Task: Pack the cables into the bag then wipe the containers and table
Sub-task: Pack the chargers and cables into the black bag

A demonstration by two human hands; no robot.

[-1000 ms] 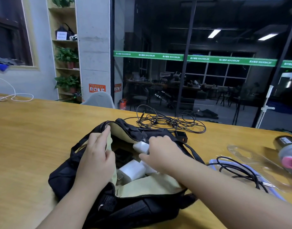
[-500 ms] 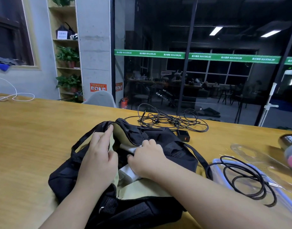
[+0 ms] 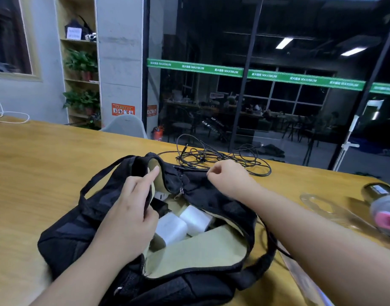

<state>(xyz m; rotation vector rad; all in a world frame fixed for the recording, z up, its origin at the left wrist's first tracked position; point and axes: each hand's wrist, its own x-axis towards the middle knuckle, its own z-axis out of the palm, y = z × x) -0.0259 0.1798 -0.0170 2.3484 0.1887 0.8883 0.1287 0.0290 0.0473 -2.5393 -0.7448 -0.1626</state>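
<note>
Black fabric with a tan lining forms the bag (image 3: pixel 83 219), which is laid open on the wooden desk (image 3: pixel 35 164) and held apart at its rim by the left hand (image 3: pixel 127 215), white chargers (image 3: pixel 183 224) being seen inside. The right hand (image 3: pixel 229 180) is curled over the bag's far edge, apparently pinching a thin cable end, though this is blurred. The tangled black cables (image 3: pixel 222 157) are left on the desk just behind the bag.

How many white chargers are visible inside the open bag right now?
3: two white blocks side by side, one and another, mid-opening; a third partly hidden behind the left hand. More may lie deeper.
</note>
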